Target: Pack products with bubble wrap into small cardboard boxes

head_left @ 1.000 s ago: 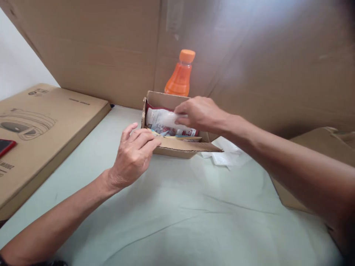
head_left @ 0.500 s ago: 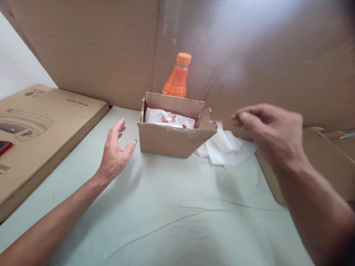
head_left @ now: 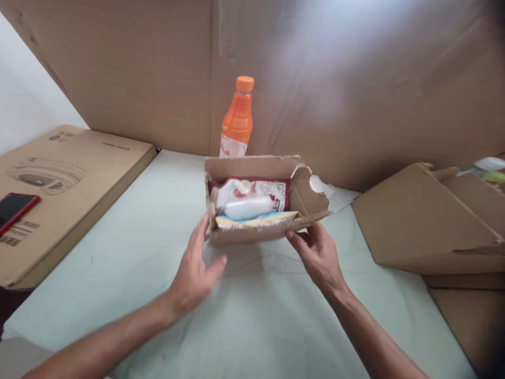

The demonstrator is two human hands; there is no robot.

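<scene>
The small open-topped cardboard box [head_left: 248, 237] is tipped toward me, its near edge facing my hands. Inside it lie a red-and-white printed packet [head_left: 272, 189], a whitish plastic-wrapped bundle [head_left: 246, 208] and a flat yellow-and-blue packet [head_left: 256, 220]. My right hand [head_left: 317, 252] grips the lower right corner of the box, thumb in front, fingers underneath and partly hidden. At the box's left end, the fingers of my left hand [head_left: 197, 271] rest near or against the side, while the thumb stands apart from it; this hand is open.
Behind the box stands an orange drink bottle [head_left: 239, 116] against a large cardboard wall [head_left: 150, 68]. A flat printed carton [head_left: 98, 168] with a red-edged phone [head_left: 18, 208] lies left. Clear plastic wrap [head_left: 339, 197] sticks out behind the box; another open carton [head_left: 418, 221] is at right.
Both hands have come in to the box, the right one taking hold of its corner. The box has tilted toward me, so more of its contents shows. My view has shifted slightly.
</scene>
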